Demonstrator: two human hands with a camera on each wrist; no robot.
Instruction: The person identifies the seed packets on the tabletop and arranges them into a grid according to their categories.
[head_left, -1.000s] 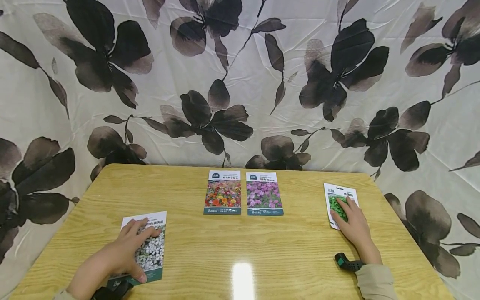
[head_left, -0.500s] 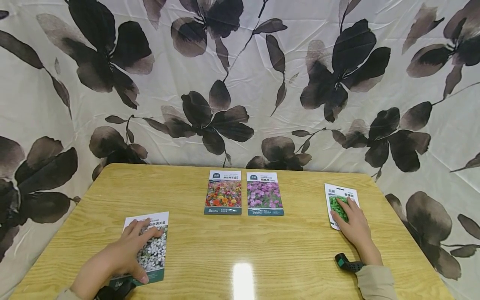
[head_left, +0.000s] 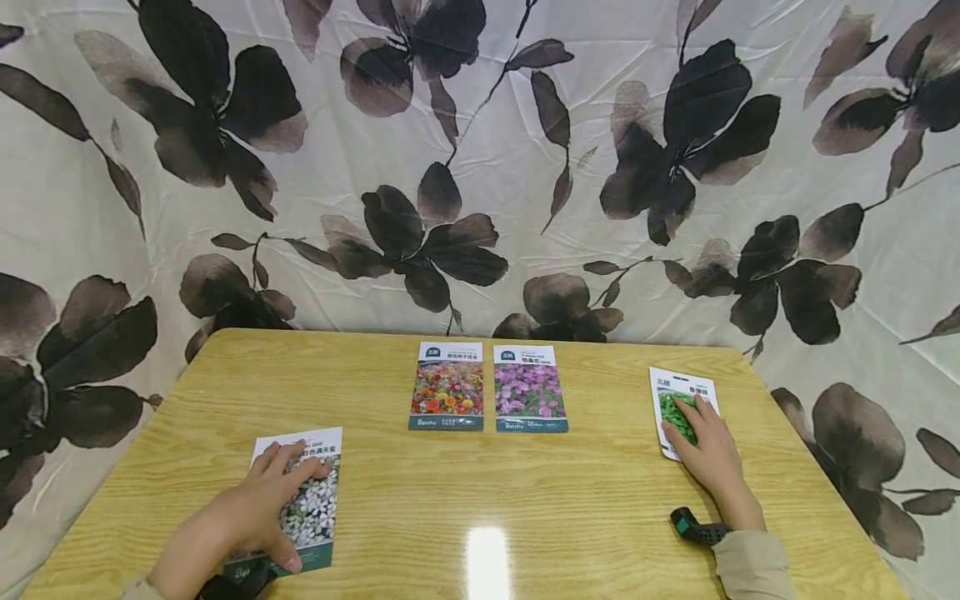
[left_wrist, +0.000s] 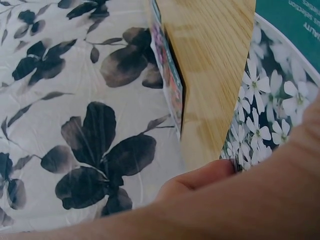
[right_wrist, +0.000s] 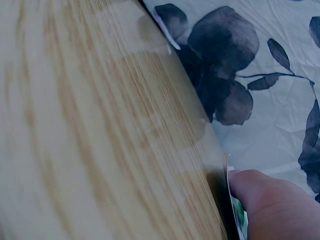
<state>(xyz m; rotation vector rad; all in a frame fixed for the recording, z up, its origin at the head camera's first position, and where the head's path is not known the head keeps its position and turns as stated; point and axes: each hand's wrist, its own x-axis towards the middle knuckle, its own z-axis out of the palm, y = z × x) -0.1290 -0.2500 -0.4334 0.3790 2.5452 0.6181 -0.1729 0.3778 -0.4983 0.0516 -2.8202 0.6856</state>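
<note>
At the lower left, my left hand (head_left: 258, 508) lies over a seed packet with white flowers (head_left: 309, 512), its fingers spread across the front and the thumb near the lower edge. The left wrist view shows a fingertip at the edge of this same packet (left_wrist: 257, 107). Over on the right, my right hand (head_left: 708, 446) rests on a smaller seed packet with green leaves (head_left: 669, 408), fingers extended over its face. From the right wrist, only the thumb and a thin edge of that packet are visible. Parts of both packets are hidden under the hands.
Two more seed packets lie side by side near the table's back edge: one with mixed orange and red flowers (head_left: 446, 387), one with purple flowers (head_left: 529, 390). A floral cloth (head_left: 525, 167) hangs directly behind the wooden table (head_left: 420, 492).
My left hand and the white-flower packet have slid slightly right and toward the near edge together. The right hand and the other packets have stayed in place.
</note>
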